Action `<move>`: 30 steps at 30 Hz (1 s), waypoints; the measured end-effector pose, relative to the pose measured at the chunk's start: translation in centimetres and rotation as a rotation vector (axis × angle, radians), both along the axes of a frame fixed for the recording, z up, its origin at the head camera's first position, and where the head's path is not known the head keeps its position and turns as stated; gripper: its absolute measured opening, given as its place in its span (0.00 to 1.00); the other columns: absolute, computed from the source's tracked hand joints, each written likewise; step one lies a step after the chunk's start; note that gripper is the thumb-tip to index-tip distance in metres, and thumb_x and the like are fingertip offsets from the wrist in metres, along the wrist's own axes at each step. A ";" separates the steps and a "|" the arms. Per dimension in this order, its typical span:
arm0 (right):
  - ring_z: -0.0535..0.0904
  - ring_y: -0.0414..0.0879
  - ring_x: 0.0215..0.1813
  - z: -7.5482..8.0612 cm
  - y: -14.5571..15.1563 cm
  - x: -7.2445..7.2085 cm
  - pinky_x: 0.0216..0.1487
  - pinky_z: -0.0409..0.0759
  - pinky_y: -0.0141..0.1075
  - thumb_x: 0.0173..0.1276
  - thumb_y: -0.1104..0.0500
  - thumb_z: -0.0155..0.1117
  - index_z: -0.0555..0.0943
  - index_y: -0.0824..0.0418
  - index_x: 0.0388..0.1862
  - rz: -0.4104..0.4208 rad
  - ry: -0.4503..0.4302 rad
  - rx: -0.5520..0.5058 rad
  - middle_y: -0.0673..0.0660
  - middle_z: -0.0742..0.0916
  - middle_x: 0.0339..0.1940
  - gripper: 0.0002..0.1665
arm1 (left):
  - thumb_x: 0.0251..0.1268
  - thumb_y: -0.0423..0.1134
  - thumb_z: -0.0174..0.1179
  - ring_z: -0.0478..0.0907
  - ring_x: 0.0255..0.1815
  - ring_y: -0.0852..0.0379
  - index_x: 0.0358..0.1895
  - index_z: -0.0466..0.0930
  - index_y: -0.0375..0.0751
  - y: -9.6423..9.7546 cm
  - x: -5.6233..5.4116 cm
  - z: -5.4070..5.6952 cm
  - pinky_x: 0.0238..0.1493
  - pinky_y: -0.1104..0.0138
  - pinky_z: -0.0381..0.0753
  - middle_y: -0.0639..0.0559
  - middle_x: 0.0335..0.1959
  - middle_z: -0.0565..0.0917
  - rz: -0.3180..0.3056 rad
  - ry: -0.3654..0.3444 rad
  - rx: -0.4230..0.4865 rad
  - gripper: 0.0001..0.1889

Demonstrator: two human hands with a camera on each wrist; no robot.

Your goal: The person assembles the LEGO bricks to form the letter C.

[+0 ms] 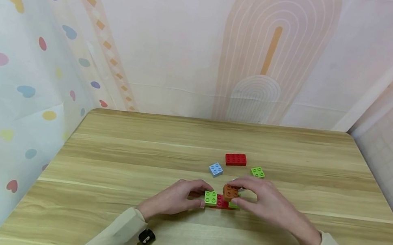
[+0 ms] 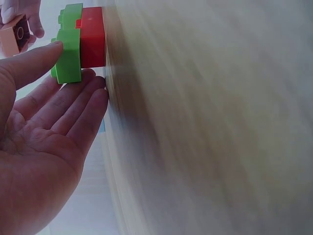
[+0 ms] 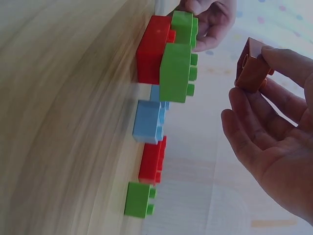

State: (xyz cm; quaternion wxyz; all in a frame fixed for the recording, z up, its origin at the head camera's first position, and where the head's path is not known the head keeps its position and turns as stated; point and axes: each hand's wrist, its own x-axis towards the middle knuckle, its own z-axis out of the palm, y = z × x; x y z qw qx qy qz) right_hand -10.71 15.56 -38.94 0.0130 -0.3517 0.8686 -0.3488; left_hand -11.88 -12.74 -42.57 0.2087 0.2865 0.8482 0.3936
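In the head view a red brick [image 1: 221, 204] lies on the table with a green brick [image 1: 210, 197] on its left end, overhanging it. A second green brick [image 3: 175, 73] sits on the other end, partly hidden from the head camera. My left hand [image 1: 177, 197] pinches the left green brick between thumb and fingers. My right hand [image 1: 271, 199] holds a brown brick [image 1: 230, 193] by its sides, raised above the red brick. From the right wrist, a gap shows between the brown brick [image 3: 253, 68] and the green ones, and its hollow underside is partly visible.
Behind the hands lie a light blue brick [image 1: 215, 169], a long red brick [image 1: 235, 159] and a loose green brick [image 1: 258, 172]. Another blue brick [image 3: 146, 122] shows in the right wrist view. A patterned cloth [image 1: 176, 46] hangs behind the wooden table [image 1: 123, 150].
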 end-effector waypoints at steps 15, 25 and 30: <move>0.79 0.39 0.56 -0.3 -1.8 -0.4 0.55 0.80 0.41 0.68 0.52 0.69 0.82 0.52 0.58 0.034 -0.020 -0.022 0.42 0.84 0.55 0.20 | 0.71 0.39 0.62 0.76 0.58 0.63 0.62 0.76 0.47 0.0 0.1 -0.2 0.61 0.67 0.75 0.56 0.59 0.81 0.006 0.000 0.008 0.18; 0.78 0.39 0.55 -0.7 -2.6 -0.6 0.56 0.79 0.41 0.66 0.52 0.71 0.82 0.51 0.57 0.034 -0.049 -0.021 0.42 0.84 0.53 0.21 | 0.70 0.39 0.63 0.77 0.58 0.63 0.60 0.76 0.45 0.0 0.1 -0.1 0.61 0.67 0.75 0.53 0.58 0.81 0.023 -0.007 0.017 0.18; 0.78 0.38 0.54 -0.8 -3.1 -0.7 0.55 0.80 0.42 0.66 0.53 0.71 0.82 0.51 0.57 0.046 -0.066 -0.016 0.42 0.84 0.52 0.20 | 0.70 0.39 0.63 0.78 0.58 0.61 0.60 0.76 0.43 0.0 0.1 -0.2 0.61 0.66 0.75 0.50 0.58 0.81 0.021 0.002 0.024 0.18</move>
